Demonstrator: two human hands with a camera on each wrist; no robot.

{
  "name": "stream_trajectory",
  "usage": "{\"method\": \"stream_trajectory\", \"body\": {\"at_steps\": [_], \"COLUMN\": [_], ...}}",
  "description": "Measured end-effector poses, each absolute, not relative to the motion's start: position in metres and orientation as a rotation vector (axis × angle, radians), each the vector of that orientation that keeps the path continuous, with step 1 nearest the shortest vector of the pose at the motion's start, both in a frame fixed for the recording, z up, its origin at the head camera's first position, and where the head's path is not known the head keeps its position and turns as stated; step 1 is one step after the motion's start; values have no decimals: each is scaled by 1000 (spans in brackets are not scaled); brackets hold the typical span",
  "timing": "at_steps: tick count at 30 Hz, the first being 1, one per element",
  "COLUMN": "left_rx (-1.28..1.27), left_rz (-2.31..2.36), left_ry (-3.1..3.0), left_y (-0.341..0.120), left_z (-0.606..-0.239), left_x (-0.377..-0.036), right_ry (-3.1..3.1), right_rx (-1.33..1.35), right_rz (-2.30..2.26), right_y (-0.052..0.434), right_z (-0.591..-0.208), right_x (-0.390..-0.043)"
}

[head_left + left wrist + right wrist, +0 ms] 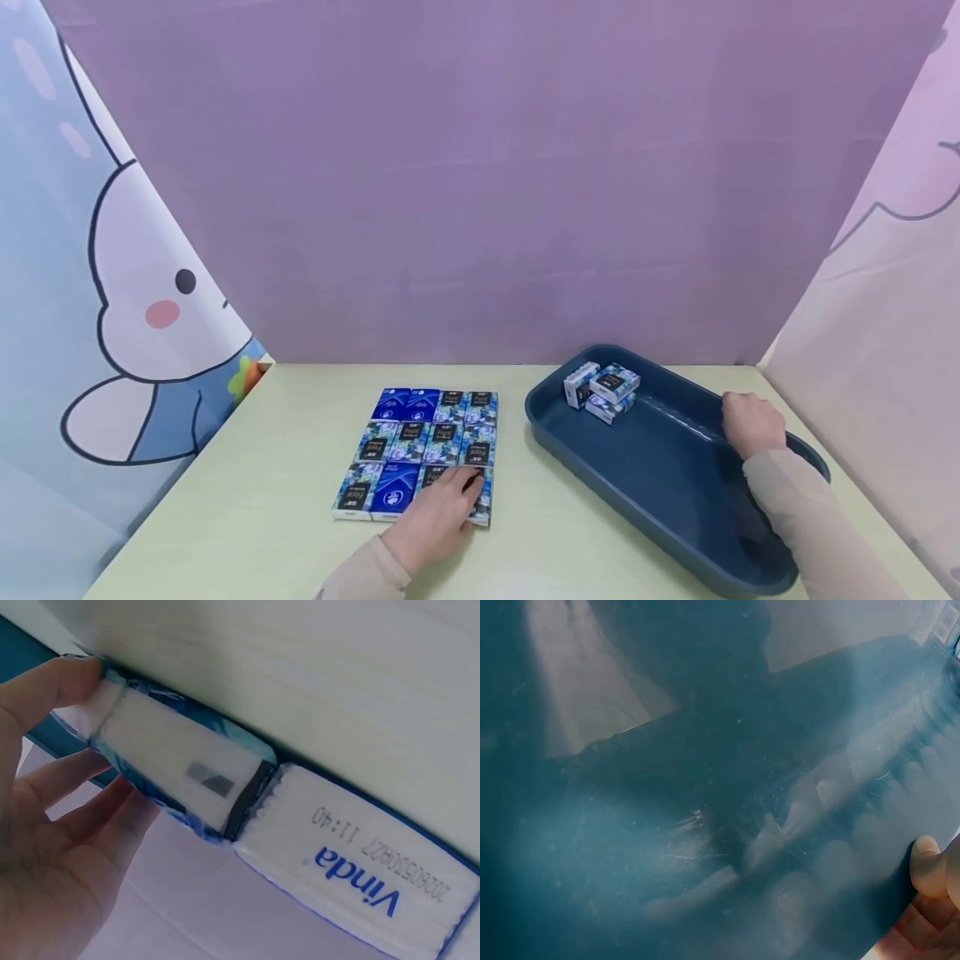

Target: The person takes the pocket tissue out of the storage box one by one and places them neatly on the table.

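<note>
On the pale green table (247, 500), left of centre, a grid of small tissue packs (423, 442) is laid flat in three rows of four, edges touching. At the near right corner of that grid the left hand (438, 517) is placed over the corner pack (172, 761); in the left wrist view the thumb (52, 690) is pressed on one end of this pack and the fingers (90, 825) are curled beneath it, so the pack is gripped and its edge is tipped up off the table. A white pack marked Vinda (360, 877) is seen touching it end to end (same row, as far as can be judged).

Further right, a dark blue tray (660, 475) is set at an angle on the table. Three more packs (603, 387) are piled in its far corner. The right hand (752, 423) is hooked over the tray's far-right rim, fingers curled round the edge; only a fingertip (928, 862) against the blue wall is shown by the right wrist view.
</note>
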State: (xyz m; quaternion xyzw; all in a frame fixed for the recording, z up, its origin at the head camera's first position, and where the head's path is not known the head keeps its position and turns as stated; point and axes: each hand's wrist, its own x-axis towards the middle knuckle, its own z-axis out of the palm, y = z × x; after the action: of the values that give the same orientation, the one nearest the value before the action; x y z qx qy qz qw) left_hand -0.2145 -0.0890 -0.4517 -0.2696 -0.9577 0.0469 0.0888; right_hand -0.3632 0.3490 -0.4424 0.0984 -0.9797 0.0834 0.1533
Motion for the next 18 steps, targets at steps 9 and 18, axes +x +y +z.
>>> {"method": "stream_trajectory", "body": {"at_steps": [9, 18], "left_rx": [-820, -827], "left_rz": [131, 90], "left_ry": [-2796, -2804], "left_y": [-92, -93], "left_z": [-451, -449], "left_x": [-212, -210], "right_ry": [-2825, -2831], "right_rx": [278, 286], "right_rz": [242, 250], "right_y": [349, 348], "right_z": [-441, -439], "right_x": [-364, -362]}}
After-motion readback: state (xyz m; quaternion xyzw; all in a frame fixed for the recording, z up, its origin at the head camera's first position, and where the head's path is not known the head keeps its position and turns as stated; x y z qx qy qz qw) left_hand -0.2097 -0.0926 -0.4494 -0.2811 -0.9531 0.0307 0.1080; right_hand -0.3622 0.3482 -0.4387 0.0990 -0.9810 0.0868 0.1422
